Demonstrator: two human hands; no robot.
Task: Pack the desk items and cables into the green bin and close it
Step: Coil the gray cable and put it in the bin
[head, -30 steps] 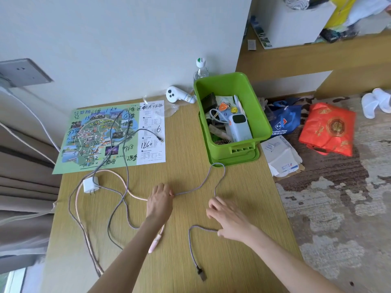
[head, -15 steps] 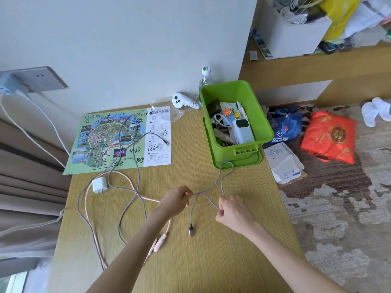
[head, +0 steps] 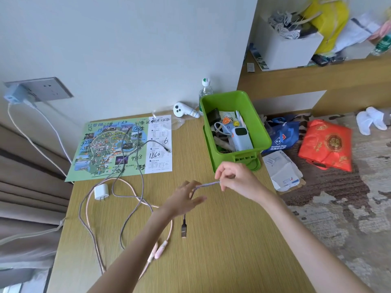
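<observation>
Purple-grey braided cable (head: 208, 184) runs doubled btwn both hands, just above the wooden desk (head: 222, 256). Right hand (head: 238, 182) pinches the folded end w/ thumb + forefinger, other fingers loosely curled. Left hand (head: 184, 200) grips the strands, fingers half-curled. USB plug (head: 184, 229) hangs below it. Green bin (head: 259, 123) sits open at far right of desk, near right hand. Pink cable (head: 160, 249) + white charger (head: 101, 192) lie left.
</observation>
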